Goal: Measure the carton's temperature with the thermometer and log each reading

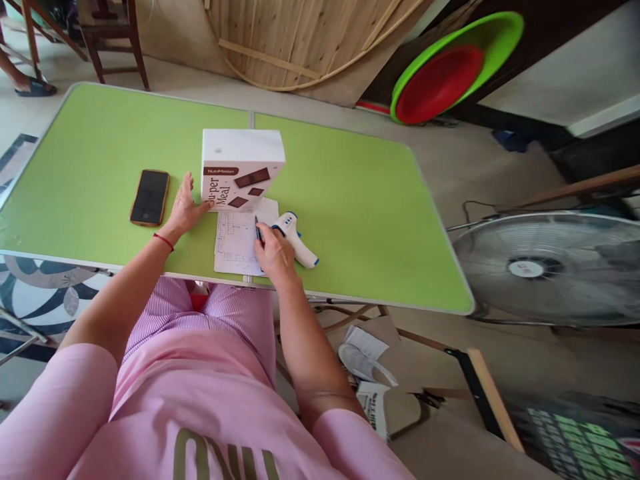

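Observation:
A white box [244,175] printed "Su-per Meal" stands upright on the green folding table [350,200]. My left hand [186,208] is at its left side, fingers apart, with the thumb by the box's lower front corner. In my right hand [275,252] is a dark pen [258,229], over a handwritten sheet of paper [235,247]. Part of the sheet is hidden by that hand. Just right of my right hand lies a white and blue infrared thermometer [299,241]. Left of my left hand lies a dark-screened phone [150,197] in a brown case.
A large fan [545,267] stands beyond the table's right end. A green basin [505,40] and a red basin [440,83] lean near the wall. At the top left are a wooden chair [110,37] and another person's sandalled foot [35,87].

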A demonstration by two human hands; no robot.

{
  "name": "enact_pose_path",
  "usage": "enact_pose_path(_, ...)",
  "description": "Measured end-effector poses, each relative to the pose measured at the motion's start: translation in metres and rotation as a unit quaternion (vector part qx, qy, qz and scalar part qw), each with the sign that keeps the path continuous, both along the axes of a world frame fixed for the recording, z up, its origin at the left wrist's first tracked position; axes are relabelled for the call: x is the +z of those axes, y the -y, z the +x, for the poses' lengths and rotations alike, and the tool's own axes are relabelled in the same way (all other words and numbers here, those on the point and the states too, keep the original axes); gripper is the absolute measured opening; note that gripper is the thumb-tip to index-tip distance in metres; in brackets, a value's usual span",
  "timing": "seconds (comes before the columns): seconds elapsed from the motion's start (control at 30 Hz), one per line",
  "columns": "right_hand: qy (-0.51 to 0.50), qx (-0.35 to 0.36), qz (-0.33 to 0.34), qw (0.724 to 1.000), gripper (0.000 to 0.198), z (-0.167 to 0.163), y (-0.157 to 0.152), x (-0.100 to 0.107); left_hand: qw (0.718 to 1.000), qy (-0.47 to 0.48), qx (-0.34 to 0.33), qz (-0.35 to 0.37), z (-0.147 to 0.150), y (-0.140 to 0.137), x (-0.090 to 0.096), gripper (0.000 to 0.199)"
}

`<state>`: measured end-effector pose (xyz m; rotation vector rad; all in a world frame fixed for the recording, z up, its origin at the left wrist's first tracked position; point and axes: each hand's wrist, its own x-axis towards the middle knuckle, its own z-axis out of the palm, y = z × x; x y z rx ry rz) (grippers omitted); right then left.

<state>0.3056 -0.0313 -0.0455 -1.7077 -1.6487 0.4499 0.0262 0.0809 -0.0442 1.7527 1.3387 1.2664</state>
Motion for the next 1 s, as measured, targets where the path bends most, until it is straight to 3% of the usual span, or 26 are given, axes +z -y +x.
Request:
enact_pose_path(0.07,-0.068,0.027,0.015,0.997,0.035,0.004,0.004,0.004,0.995,-0.071,0.073,-0.02,-0.001,0.032,0.001,0.06)
enact_pose_path(0.1,-0.114,0.036,0.024,0.993,0.038,0.006,0.006,0.005,0.991,-0.113,0.072,-0.027,0.001,0.052,0.004,0.052)
enact_pose_path(0.2,-0.247,0.046,0.044,0.967,0.045,0.004,0.013,0.008,0.974,-0.222,-0.039,0.002,0.012,0.111,0.017,0.033)
enact_pose_path(0.33,-0.338,0.033,0.09,0.936,0.059,-0.011,0.012,0.013,0.929,-0.339,-0.148,0.028,0.032,0.16,0.027,0.068)
enact_pose_path(0.43,-0.358,0.014,0.111,0.927,0.061,-0.022,0.011,0.02,0.903,-0.396,-0.162,0.03,0.04,0.167,0.025,0.068)
enact_pose_path(0.6,-0.32,0.01,0.06,0.946,0.057,-0.034,0.011,0.028,0.903,-0.403,-0.146,0.039,0.041,0.165,0.024,0.052)
enact_pose_path(0.77,-0.32,0.016,0.012,0.947,0.034,-0.047,-0.001,0.015,0.901,-0.411,-0.136,0.034,0.044,0.167,0.028,0.057)
enact_pose_path(1.0,-0.269,-0.011,0.05,0.962,0.026,-0.049,0.0,-0.002,0.908,-0.396,-0.135,0.031,0.047,0.167,0.03,0.052)
